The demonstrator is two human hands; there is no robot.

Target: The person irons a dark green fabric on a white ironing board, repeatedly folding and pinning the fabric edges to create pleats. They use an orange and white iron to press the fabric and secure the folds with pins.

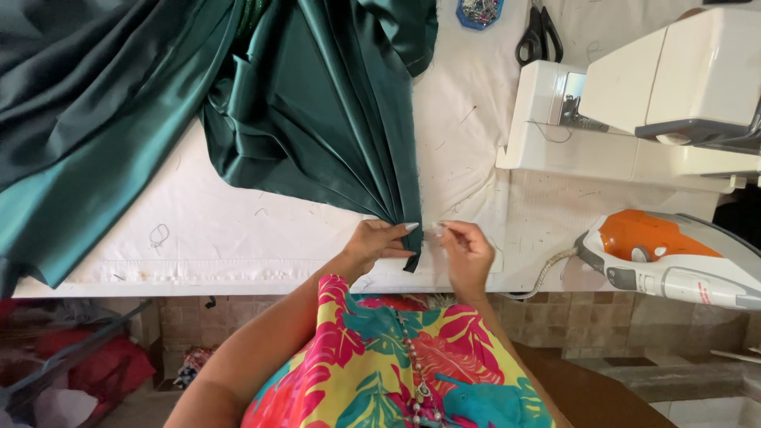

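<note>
Green satin fabric [317,103]: pleated and fanned over the white-padded counter [198,238], folds converging to a narrow gathered point at the near edge, apparently so the pleats stay bunched there; the rest spills off the far-left corner.
Left hand [379,244]: pinching the gathered point flat against the counter.
Right hand [466,252]: just beside it, fingertips pressed together on what looks like a pin, too small to tell for certain.
Sewing machine [634,103]: white, far-right corner.
Steam iron [674,257]: orange and white, lying at the near-right edge.
Scissors [539,36]: black-handled, far edge, beside a blue pin dish [479,12].
</note>
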